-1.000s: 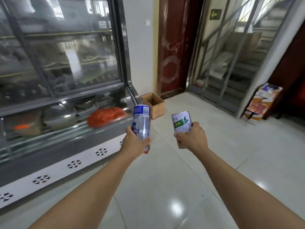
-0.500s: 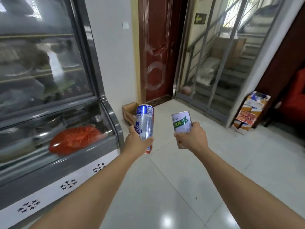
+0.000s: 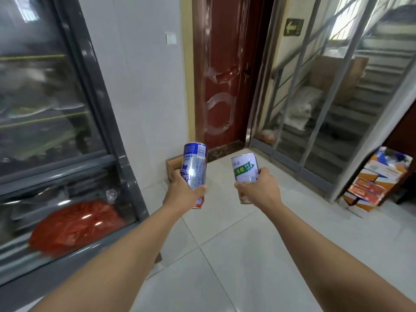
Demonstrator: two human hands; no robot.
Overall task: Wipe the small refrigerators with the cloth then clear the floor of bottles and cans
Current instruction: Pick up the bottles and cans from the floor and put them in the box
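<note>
My left hand (image 3: 183, 194) grips a tall silver and blue can (image 3: 195, 165), held upright in front of me. My right hand (image 3: 258, 190) grips a shorter white can with a green label (image 3: 244, 168), also upright. Both arms reach forward over the white tiled floor. A glass-fronted refrigerator (image 3: 126, 167) stands on my left, with a red bag (image 3: 74, 226) behind its lower glass. An open cardboard box (image 3: 172, 168) sits on the floor by the wall, partly hidden behind the blue can and my left hand.
A dark red door (image 3: 222, 70) stands straight ahead. Glass panels (image 3: 315, 109) on the right front a staircase. Stacked printed cartons (image 3: 373, 179) lean at the right wall. White floor tiles (image 3: 236, 255) stretch ahead of me.
The view has swung to the right and moved closer to the door and the cardboard box. The refrigerator has slid toward the left edge. Both hands keep their cans at the same height.
</note>
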